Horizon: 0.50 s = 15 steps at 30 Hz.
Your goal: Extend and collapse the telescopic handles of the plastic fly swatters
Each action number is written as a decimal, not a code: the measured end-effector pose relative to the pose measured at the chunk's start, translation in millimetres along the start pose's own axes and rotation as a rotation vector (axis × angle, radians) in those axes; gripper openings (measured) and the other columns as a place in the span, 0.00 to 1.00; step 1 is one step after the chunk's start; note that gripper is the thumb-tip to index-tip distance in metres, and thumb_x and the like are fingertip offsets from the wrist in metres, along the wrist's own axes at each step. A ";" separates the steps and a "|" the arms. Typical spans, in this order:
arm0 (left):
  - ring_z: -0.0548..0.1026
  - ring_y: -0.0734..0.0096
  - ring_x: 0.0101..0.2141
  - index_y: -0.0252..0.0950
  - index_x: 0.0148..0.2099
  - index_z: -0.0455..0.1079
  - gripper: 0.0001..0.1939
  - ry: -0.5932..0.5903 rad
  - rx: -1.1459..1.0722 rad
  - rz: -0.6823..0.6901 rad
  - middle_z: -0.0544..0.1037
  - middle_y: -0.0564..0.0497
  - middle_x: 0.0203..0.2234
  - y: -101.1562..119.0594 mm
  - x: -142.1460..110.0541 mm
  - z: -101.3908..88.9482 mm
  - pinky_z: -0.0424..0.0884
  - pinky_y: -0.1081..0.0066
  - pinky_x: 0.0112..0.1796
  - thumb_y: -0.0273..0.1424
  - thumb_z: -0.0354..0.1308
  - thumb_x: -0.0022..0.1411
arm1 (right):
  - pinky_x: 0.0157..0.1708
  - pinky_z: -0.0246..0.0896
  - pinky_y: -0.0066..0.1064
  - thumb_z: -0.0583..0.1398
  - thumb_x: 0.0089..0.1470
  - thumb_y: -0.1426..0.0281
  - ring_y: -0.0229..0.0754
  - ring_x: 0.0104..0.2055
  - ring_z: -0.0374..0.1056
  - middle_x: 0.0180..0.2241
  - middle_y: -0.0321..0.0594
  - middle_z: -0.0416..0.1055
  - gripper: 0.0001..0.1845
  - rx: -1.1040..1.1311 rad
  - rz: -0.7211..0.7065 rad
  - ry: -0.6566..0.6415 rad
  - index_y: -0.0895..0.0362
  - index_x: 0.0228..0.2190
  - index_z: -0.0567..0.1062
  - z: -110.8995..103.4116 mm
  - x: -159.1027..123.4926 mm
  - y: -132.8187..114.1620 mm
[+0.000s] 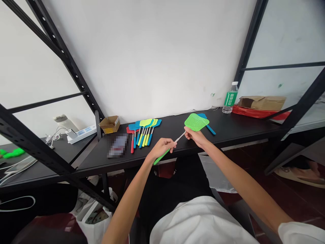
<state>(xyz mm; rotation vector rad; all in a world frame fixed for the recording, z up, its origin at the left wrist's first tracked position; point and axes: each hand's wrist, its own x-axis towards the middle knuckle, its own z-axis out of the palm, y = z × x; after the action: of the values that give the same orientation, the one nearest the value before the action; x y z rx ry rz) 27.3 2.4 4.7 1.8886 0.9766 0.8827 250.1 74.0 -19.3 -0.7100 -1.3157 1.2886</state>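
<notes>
A green fly swatter (196,122) with a perforated head is held slantwise above the front edge of the black shelf. My left hand (165,146) is closed around its metal rod near the green handle. Up by the head, my right hand (194,135) pinches the other end of the rod. Behind the green head lies a blue fly swatter (211,129), partly covered by it. To the left, several blue and yellow-green fly swatters (146,130) lie side by side with overlapping heads, beside a red one (132,146).
A small cardboard box (109,124) and a pixelated flat item (117,146) lie on the left of the shelf (93,159). At right stand a water bottle (230,98) and a larger carton (262,102) on red plastic. Black metal posts (76,76) frame both sides.
</notes>
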 end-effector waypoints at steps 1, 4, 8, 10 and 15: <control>0.68 0.72 0.23 0.34 0.30 0.74 0.23 -0.022 -0.001 -0.006 0.74 0.52 0.18 2.1 -0.7 -0.7 0.62 0.71 0.31 0.48 0.54 0.66 | 0.24 0.54 0.31 0.70 0.47 0.51 0.37 0.25 0.62 0.23 0.34 0.67 0.22 0.002 0.001 -0.001 0.55 0.26 0.71 0.1 0.1 0.1; 0.67 0.72 0.23 0.34 0.31 0.75 0.25 -0.049 0.011 -0.017 0.74 0.52 0.17 5.9 -2.0 -1.2 0.62 0.71 0.31 0.48 0.50 0.68 | 0.24 0.54 0.31 0.70 0.47 0.51 0.37 0.25 0.62 0.22 0.34 0.67 0.22 0.004 -0.001 0.002 0.55 0.26 0.71 -0.5 1.0 1.1; 0.66 0.73 0.22 0.34 0.32 0.76 0.25 -0.040 0.072 -0.009 0.74 0.52 0.18 4.5 -1.5 0.8 0.61 0.72 0.28 0.50 0.53 0.66 | 0.24 0.54 0.31 0.70 0.48 0.51 0.36 0.24 0.62 0.22 0.33 0.67 0.22 0.018 -0.003 0.003 0.55 0.26 0.71 -2.5 2.7 3.0; 0.68 0.73 0.22 0.34 0.36 0.75 0.23 -0.028 0.057 -0.007 0.73 0.53 0.19 2.3 -0.5 2.2 0.61 0.73 0.28 0.51 0.58 0.63 | 0.24 0.54 0.31 0.70 0.48 0.51 0.36 0.24 0.61 0.22 0.33 0.66 0.22 0.026 -0.002 0.006 0.55 0.25 0.71 -3.2 3.3 3.5; 0.72 0.71 0.25 0.35 0.38 0.71 0.20 0.036 -0.012 0.015 0.73 0.54 0.21 -3.4 2.0 4.8 0.65 0.72 0.30 0.48 0.66 0.57 | 0.25 0.54 0.31 0.70 0.48 0.50 0.36 0.24 0.62 0.22 0.34 0.67 0.23 -0.010 -0.001 0.007 0.55 0.25 0.71 -2.8 2.1 2.1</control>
<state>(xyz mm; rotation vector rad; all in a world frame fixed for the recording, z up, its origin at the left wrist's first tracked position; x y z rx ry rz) 31.2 3.7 0.1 1.8780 0.9778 0.9326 251.8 77.2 -21.3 -0.7197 -1.3178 1.2787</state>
